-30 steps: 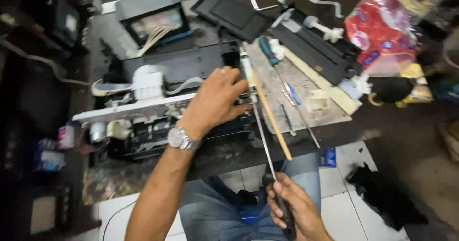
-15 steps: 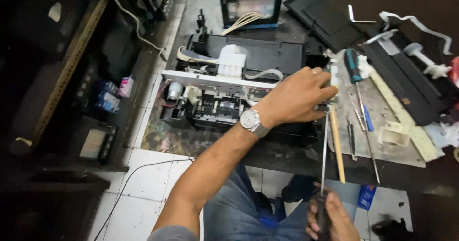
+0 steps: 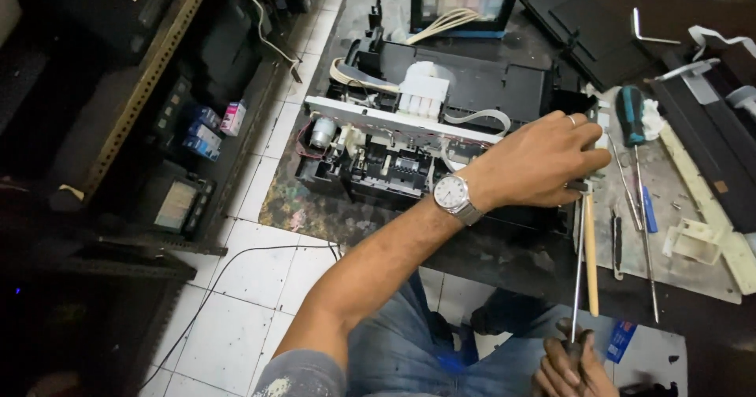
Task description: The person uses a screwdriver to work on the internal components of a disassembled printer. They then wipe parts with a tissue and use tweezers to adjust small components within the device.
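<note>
While the left hand (image 3: 543,161) is pressed flat on the opened printer (image 3: 441,141), a long screwdriver (image 3: 579,263), stiff and slim, is gripped at its handle by the right hand (image 3: 568,365).

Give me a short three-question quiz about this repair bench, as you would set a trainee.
1. True or false: the left hand rests on the opened printer.
2. What does the right hand hold? A) long screwdriver B) hammer C) brush
3. Fill in: the left wrist wears a ____.

Key: 1 true. 2 A, it grasps the handle at the bottom edge of the view. 3 wristwatch.
</note>
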